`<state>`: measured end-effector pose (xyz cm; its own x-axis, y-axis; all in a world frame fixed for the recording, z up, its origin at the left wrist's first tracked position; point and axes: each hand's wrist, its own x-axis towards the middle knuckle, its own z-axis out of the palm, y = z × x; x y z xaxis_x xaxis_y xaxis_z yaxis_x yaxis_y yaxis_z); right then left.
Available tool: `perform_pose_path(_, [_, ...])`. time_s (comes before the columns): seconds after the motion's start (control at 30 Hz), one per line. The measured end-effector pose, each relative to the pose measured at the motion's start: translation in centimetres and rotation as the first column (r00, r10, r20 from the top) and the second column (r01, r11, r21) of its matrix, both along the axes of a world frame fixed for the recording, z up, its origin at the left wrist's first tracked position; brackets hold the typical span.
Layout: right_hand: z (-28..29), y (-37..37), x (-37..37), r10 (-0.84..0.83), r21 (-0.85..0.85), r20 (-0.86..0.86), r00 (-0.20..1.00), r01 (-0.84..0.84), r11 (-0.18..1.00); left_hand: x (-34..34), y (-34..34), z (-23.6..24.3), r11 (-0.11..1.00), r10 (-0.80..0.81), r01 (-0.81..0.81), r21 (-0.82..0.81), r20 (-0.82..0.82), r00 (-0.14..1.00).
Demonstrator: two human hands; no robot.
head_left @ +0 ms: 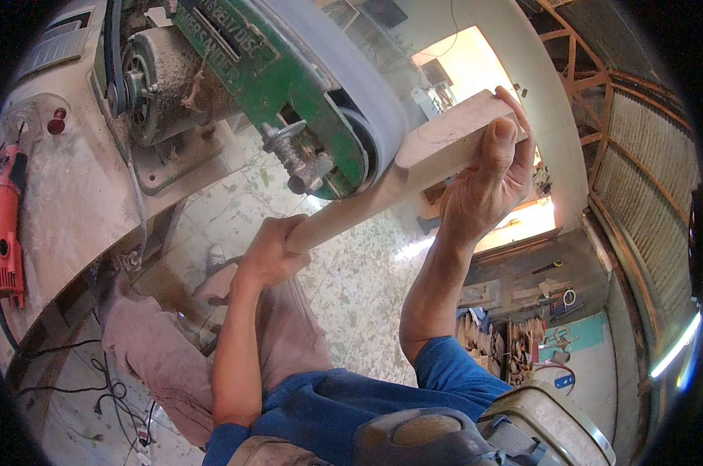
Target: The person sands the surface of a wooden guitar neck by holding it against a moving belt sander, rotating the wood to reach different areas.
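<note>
A long, pale piece of wood (448,141) is held up in both hands, slanting from lower left to upper right. Its curved-in middle meets, or nearly meets, the rounded end of the grey sanding belt (384,128) on a green belt sander (246,66). My left hand (274,252) is closed around the narrow lower end, below the sander's roller. At the broad upper end, my right hand (495,167) grips with the thumb on the near face and a finger over the end; its other fingers are partly hidden.
A dusty motor (177,81) with a pulley adjoins the sander. On the bench (79,194) at left lies a red corded power tool (6,225). Black cables (114,388) tangle on the floor below. Wood pieces (514,346) are stacked at the right, near a wall.
</note>
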<state>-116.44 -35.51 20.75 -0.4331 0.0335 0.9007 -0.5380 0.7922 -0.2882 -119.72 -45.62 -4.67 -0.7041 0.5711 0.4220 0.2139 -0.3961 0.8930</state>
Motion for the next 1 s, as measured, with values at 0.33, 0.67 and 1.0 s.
perform_pose_path(0.33, [-0.1, -0.4, -0.4, -0.023, 0.021, -0.029, 0.999, 0.024, 0.999, 0.0, -0.5, 0.0, 0.993, -0.118, 0.119, -0.011, 0.039, 0.992])
perform_pose_path(0.67, [0.5, 2.2, -1.5, 0.301, -0.121, 0.091, 0.949, -0.290, 0.950, 0.1, -0.2, 1.1, 0.877, -0.481, 0.470, 0.103, 0.205, 0.852])
perform_pose_path(1.0, [0.0, 2.2, -2.5, 0.041, 0.080, -0.055, 0.998, -0.036, 0.996, 1.0, 0.3, 1.6, 0.783, -0.622, 0.551, 0.289, 0.380, 0.685])
